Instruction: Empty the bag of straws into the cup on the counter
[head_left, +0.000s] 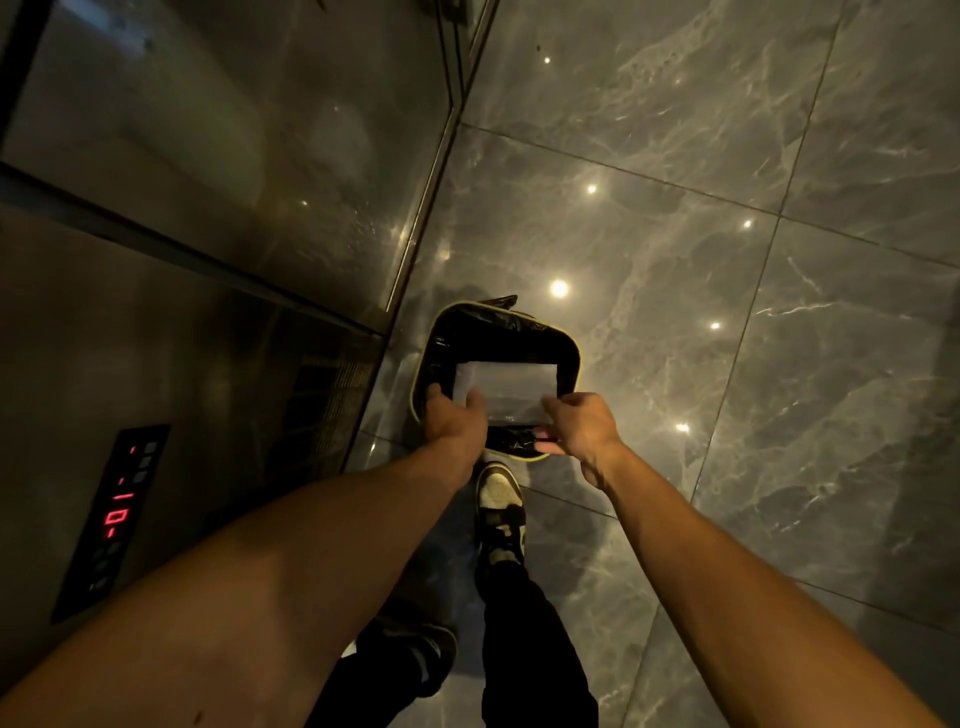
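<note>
A flat, clear plastic bag (506, 387) hangs over the mouth of a bin (566, 343) lined with a black sack. My left hand (454, 418) pinches the bag's near left edge. At the bag's near right corner my right hand (584, 428) grips it with fingers curled. The bag looks flat; I cannot make out straws in it. No cup or counter is in view.
The bin stands on a glossy grey marble floor (727, 234) beside a metal lift door (208, 156). A call panel (111, 519) with red digits is on the wall at the left. My shoe (498, 504) is just before the bin.
</note>
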